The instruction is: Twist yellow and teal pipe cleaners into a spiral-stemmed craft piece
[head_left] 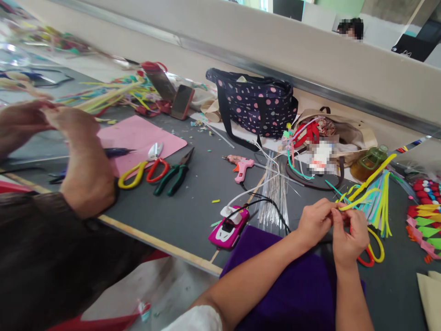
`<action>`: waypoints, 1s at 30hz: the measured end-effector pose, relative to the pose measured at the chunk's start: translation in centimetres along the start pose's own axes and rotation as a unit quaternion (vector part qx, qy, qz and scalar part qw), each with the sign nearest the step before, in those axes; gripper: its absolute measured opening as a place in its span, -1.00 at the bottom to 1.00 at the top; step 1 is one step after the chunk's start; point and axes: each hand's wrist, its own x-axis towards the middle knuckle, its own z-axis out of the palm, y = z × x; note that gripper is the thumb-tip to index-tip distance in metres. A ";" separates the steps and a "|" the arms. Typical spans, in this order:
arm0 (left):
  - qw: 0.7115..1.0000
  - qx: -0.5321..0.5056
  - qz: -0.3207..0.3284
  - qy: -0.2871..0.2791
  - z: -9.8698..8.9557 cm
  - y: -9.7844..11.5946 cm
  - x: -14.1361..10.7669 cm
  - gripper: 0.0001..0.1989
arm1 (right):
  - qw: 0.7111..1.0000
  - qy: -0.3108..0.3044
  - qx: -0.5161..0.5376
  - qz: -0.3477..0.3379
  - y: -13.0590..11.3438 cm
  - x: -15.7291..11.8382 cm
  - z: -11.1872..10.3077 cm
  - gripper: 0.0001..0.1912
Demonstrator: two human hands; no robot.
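My left hand (pixel 315 221) and my right hand (pixel 350 234) meet over the table's right side, fingertips pinched together. Between them is a yellow pipe cleaner (pixel 361 201), whose bent lengths rise above the fingers; the pinched part is hidden. Behind my hands lies a bundle of yellow, teal and lilac pipe cleaners (pixel 379 209). Scissors with yellow and red handles (pixel 379 248) lie beside my right hand, partly covered by it. A purple cloth (pixel 275 280) spreads beneath my forearms. Thin silvery wires (pixel 274 197) lie to the left of my left hand.
A pink glue gun (pixel 241 166) and a magenta power strip (pixel 229 227) with cords lie mid-table. Pliers (pixel 175 174) and more scissors (pixel 138 172) rest near a pink sheet (pixel 151 133). A patterned bag (pixel 255 103) stands behind. At left a co-worker's hands (pixel 58 119) work.
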 end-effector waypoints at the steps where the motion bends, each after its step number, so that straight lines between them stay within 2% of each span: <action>1: 1.000 -0.013 -0.005 0.005 0.0 0.0 0.1 -0.77 | 1.000 -0.007 -0.002 -0.010 0.0 0.0 0.0 -0.95; 3: 0.998 -0.050 -0.024 0.017 0.0 0.0 0.3 -0.80 | 0.999 -0.016 -0.008 -0.034 0.0 0.1 -0.1 -0.97; 5: 0.992 -0.103 -0.060 0.032 0.1 0.0 0.6 -0.85 | 0.998 -0.017 -0.005 -0.057 0.0 0.1 -0.2 -0.91; 11: 0.945 -0.260 -0.190 0.050 0.1 0.2 1.3 -0.88 | 0.996 -0.008 0.007 -0.085 0.0 0.2 -0.3 -0.81; 14: 0.942 -0.267 -0.197 0.051 0.1 0.2 1.4 -0.87 | 0.996 -0.012 0.022 -0.085 -0.1 0.2 -0.3 -0.80; 20: 0.952 -0.234 -0.188 0.054 0.1 0.1 1.2 -0.82 | 0.995 -0.019 0.087 -0.040 -0.5 -0.1 -0.4 -0.88; 24: 0.937 -0.262 -0.225 0.052 0.2 0.1 1.4 -0.80 | 0.990 0.009 0.129 -0.048 -0.8 0.0 -0.6 -0.87; 27: 0.938 -0.254 -0.227 0.063 0.2 0.0 1.5 -0.82 | 0.982 0.024 0.176 -0.059 -0.9 0.0 -0.5 -0.85; 30: 0.930 -0.270 -0.242 0.062 0.2 -0.1 1.5 -0.80 | 0.979 0.056 0.195 -0.031 -1.0 0.0 -0.3 -0.89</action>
